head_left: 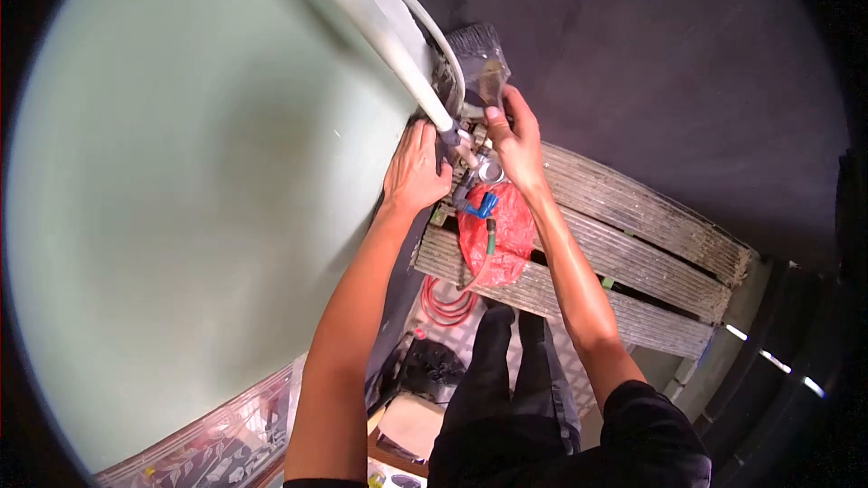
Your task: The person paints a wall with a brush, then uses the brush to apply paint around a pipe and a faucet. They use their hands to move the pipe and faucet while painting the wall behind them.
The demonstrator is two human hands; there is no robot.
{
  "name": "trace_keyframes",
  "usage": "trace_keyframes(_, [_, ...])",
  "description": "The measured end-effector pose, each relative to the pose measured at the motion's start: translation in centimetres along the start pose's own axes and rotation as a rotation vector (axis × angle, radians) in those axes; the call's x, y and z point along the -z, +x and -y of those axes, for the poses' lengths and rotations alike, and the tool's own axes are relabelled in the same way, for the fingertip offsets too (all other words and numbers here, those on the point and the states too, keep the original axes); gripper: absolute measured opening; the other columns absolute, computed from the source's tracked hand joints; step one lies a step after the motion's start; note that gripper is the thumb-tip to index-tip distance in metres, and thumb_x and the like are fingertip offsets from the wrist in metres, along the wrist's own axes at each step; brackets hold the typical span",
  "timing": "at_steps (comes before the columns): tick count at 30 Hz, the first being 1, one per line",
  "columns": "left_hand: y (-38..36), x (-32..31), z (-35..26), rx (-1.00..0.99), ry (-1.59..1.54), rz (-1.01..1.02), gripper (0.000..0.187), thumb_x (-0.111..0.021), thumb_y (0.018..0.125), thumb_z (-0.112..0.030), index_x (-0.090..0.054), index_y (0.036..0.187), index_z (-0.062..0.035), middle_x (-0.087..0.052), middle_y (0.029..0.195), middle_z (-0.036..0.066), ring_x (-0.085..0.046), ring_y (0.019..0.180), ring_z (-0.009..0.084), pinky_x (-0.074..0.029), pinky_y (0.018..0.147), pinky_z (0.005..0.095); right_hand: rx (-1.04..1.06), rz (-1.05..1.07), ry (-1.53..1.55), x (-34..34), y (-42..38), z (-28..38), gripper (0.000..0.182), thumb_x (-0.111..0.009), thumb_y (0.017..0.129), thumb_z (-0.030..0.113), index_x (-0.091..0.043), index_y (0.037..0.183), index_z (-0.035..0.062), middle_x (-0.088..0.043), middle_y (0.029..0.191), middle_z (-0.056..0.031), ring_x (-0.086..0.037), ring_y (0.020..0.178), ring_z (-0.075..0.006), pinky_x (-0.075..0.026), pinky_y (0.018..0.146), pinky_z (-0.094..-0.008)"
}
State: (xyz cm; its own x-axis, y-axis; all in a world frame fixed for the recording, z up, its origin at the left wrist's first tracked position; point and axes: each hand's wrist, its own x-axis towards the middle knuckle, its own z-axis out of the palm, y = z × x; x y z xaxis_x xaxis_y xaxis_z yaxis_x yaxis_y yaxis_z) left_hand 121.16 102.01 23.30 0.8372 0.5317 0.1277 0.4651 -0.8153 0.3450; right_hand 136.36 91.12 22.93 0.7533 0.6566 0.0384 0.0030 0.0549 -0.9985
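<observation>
My left hand (418, 170) is closed at the dark edge beside the pale green surface, fingers bent forward and fingertips hidden; I cannot tell what they grip. Right of it, a white pipe (398, 59) runs down into a dark collar and a cluster of fittings with a round metallic part (489, 169). My right hand (518, 143) is closed, thumb and fingers on a crumpled clear plastic bag (489, 75) behind the fittings. Just below the hands, a blue valve handle (485, 206) sticks out over a red plastic bag (508, 239).
A slatted bench (633, 226) extends right against a dark wall (651, 54). The pale green surface (181, 172) fills the left. A thinner grey hose (432, 25) curves beside the pipe. A coiled red hose (445, 303) and a black plastic bag (431, 366) lie on the floor.
</observation>
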Motion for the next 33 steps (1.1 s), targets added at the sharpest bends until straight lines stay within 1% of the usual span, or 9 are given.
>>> trace_keyframes(4, [0.2, 0.7, -0.2, -0.020, -0.017, -0.026, 0.052, -0.069, 0.074, -0.010, -0.048, 0.120, 0.0013, -0.051, 0.122, 0.023, -0.051, 0.120, 0.0409, -0.044, 0.106, 0.0469, 0.024, -0.022, 0.001, 1.2, -1.1, 1.6, 0.025, -0.056, 0.102, 0.018, -0.057, 0.123, 0.0028, -0.052, 0.079, 0.0044, -0.044, 0.067, -0.0057, -0.035, 0.058, -0.0234])
trace_keyframes(7, [0.2, 0.7, 0.0, -0.007, -0.050, 0.017, 0.051, -0.070, 0.073, -0.009, -0.049, 0.119, 0.0015, -0.052, 0.121, 0.022, -0.052, 0.120, 0.0405, -0.045, 0.106, 0.0467, 0.214, -0.040, -0.127, -0.7, 0.4, 6.7, 0.022, -0.057, 0.102, 0.017, -0.057, 0.119, 0.0014, -0.060, 0.082, -0.0016, -0.050, 0.070, -0.0102, -0.042, 0.063, -0.0283])
trace_keyframes(10, [0.1, 0.4, 0.3, -0.014, -0.048, 0.014, 0.050, -0.070, 0.073, -0.009, -0.049, 0.118, 0.0017, -0.052, 0.121, 0.022, -0.052, 0.119, 0.0401, -0.045, 0.105, 0.0468, 0.383, -0.041, -0.133, -3.2, 3.8, 12.9, 0.024, -0.056, 0.099, 0.017, -0.054, 0.117, 0.0001, -0.060, 0.083, -0.0239, -0.058, 0.074, -0.0400, -0.048, 0.075, -0.0425])
trace_keyframes(13, [0.2, 0.6, 0.2, -0.018, -0.077, 0.014, 0.049, -0.069, 0.073, -0.009, -0.049, 0.117, 0.0019, -0.053, 0.120, 0.022, -0.053, 0.118, 0.0400, -0.045, 0.104, 0.0474, 0.296, -0.025, -0.316, -3.8, 6.2, 12.4, 0.024, -0.057, 0.098, 0.015, -0.053, 0.115, -0.0020, -0.059, 0.082, -0.0286, -0.057, 0.079, -0.0498, -0.048, 0.075, -0.0470])
trace_keyframes(20, [0.0, 0.5, 0.4, -0.021, -0.067, 0.007, 0.056, -0.067, 0.076, -0.010, -0.046, 0.126, 0.0036, -0.051, 0.127, 0.026, -0.051, 0.123, 0.0427, -0.044, 0.107, 0.0477, 0.057, -0.017, -0.501, -1.1, 2.3, -6.1, 0.020, -0.057, 0.097, 0.012, -0.060, 0.110, -0.0035, -0.062, 0.087, -0.0324, -0.061, 0.086, -0.0530, -0.049, 0.075, -0.0497])
trace_keyframes(23, [0.2, 0.5, 0.4, -0.014, -0.091, 0.019, 0.055, -0.068, 0.075, -0.010, -0.048, 0.124, 0.0031, -0.052, 0.129, 0.025, -0.051, 0.123, 0.0420, -0.043, 0.108, 0.0471, 0.003, -0.012, -0.441, 0.2, 0.6, -1.3, 0.023, -0.057, 0.099, 0.014, -0.060, 0.113, -0.0037, -0.062, 0.086, -0.0311, -0.062, 0.081, -0.0495, -0.050, 0.074, -0.0461])
trace_keyframes(27, [0.1, 0.3, 0.3, -0.010, -0.073, 0.007, 0.052, -0.068, 0.074, -0.009, -0.049, 0.121, 0.0023, -0.053, 0.123, 0.025, -0.053, 0.119, 0.0417, -0.045, 0.105, 0.0476, 0.323, -0.018, -0.323, -1.4, 4.2, 13.3, 0.019, -0.054, 0.101, 0.014, -0.054, 0.105, -0.0048, -0.062, 0.086, -0.0314, -0.059, 0.079, -0.0508, -0.050, 0.072, -0.0455])
trace_keyframes(30, [0.2, 1.2, -0.3, -0.014, -0.088, 0.014, 0.048, -0.068, 0.073, -0.007, -0.049, 0.116, 0.0015, -0.053, 0.117, 0.023, -0.054, 0.114, 0.0410, -0.046, 0.101, 0.0480, 0.500, -0.028, -0.262, -3.3, 7.4, 16.8, 0.021, -0.053, 0.102, 0.013, -0.059, 0.113, -0.0028, -0.067, 0.086, -0.0223, -0.064, 0.073, -0.0350, -0.049, 0.070, -0.0408])
trace_keyframes(33, [0.1, 1.0, -0.3, -0.038, -0.077, -0.021, 0.045, -0.068, 0.073, -0.006, -0.049, 0.113, 0.0009, -0.052, 0.113, 0.022, -0.054, 0.113, 0.0402, -0.047, 0.099, 0.0478, 0.343, 0.057, -0.429, -3.2, 7.5, 11.5, 0.019, -0.053, 0.099, 0.010, -0.056, 0.113, -0.0017, -0.062, 0.089, -0.0327, -0.056, 0.094, -0.0548, -0.048, 0.073, -0.0511])
